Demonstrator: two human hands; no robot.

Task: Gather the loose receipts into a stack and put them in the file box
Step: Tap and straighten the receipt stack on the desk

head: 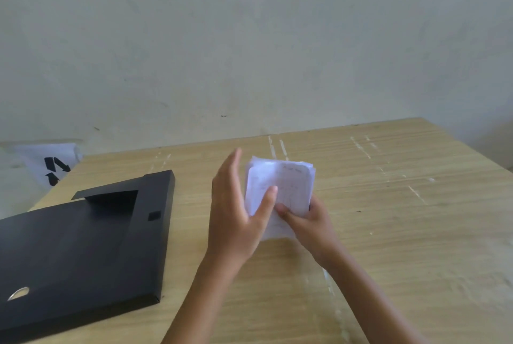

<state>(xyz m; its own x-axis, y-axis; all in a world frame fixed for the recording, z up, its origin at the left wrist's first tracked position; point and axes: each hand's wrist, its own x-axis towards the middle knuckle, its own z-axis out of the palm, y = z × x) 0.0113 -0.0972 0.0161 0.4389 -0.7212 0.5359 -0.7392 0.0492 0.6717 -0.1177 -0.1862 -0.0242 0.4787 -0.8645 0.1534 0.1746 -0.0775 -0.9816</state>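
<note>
A stack of white receipts (288, 182) stands upright above the middle of the wooden table (402, 204). My right hand (308, 221) grips the stack at its lower right, thumb on the front sheet. My left hand (236, 204) is against the stack's left edge, fingers straight and together, thumb resting on the front of the paper. The black file box (77, 249) lies flat on the table to the left, its lid down and a flap (111, 193) raised at the far end.
A pale wall rises just behind the table's far edge. A white sheet with black arrow marks (55, 166) lies beyond the table's left corner. The table's right edge runs diagonally at the far right.
</note>
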